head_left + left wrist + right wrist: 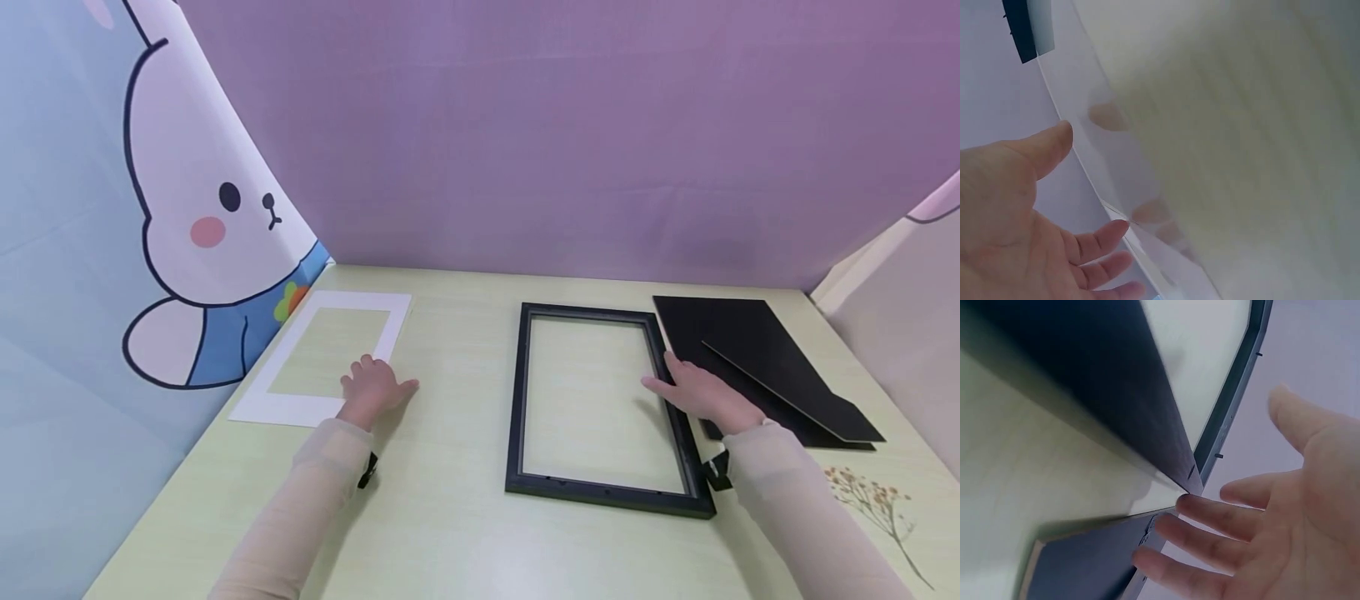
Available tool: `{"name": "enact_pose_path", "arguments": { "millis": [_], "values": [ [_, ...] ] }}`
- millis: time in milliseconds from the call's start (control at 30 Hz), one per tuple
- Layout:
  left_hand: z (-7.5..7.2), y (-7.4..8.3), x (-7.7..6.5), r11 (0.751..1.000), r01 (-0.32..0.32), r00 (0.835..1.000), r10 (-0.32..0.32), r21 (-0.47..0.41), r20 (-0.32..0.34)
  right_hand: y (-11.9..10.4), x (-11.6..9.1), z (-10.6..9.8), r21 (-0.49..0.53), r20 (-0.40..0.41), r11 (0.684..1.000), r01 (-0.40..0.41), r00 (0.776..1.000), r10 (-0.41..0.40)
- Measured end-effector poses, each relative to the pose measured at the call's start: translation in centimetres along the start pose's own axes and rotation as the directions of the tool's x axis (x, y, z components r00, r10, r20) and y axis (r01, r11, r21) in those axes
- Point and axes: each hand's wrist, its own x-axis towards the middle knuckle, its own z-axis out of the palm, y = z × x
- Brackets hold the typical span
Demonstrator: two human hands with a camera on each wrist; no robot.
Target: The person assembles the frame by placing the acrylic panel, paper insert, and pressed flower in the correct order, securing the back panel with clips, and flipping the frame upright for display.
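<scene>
My left hand (375, 387) is over the near right corner of a white rectangular mat (288, 408) with a cut-out window, on the left of the table. Its fingers are spread and hold nothing. My right hand (705, 392) reaches over the right side of a black picture frame (519, 400), which lies flat with the table showing through it. In the right wrist view the fingers of the right hand (1241, 531) are loosely extended, palm empty, beside the frame's dark bar (1110, 381). The left wrist view shows the left hand (1041, 212) with thumb and fingers apart.
Right of the frame lie black boards (795, 367), one slanted over another. A sprig of small dried flowers (873, 496) lies at the near right. A purple cloth (525, 150) hangs behind the table, and a blue cloth (67, 417) with a cartoon animal is at the left.
</scene>
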Motion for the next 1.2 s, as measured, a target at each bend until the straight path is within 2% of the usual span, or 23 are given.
{"name": "enact_pose_path", "arguments": {
  "millis": [400, 700, 967, 1200],
  "values": [
    [0.0, 0.4, 0.2, 0.996, 0.033, 0.998, -0.037, 0.082, 0.041, 0.4, 0.2, 0.3, -0.024, 0.049, 0.999, -0.028, 0.998, 0.029],
    [0.1, 0.6, 0.3, 0.994, 0.055, 0.996, -0.061, 0.090, 0.065, 0.5, -0.1, 0.4, 0.021, 0.092, 0.998, -0.063, 0.994, 0.061],
    [0.1, 0.9, 0.3, 0.992, 0.094, 0.991, -0.102, 0.085, 0.087, 0.4, -0.4, 0.4, 0.089, 0.128, 0.995, -0.043, 0.991, 0.031],
    [-0.1, 1.1, 0.2, 0.991, 0.100, 0.990, -0.108, 0.085, 0.091, 0.5, -0.1, 0.3, 0.068, 0.153, 0.995, -0.069, 0.987, 0.058]
  ]
}}
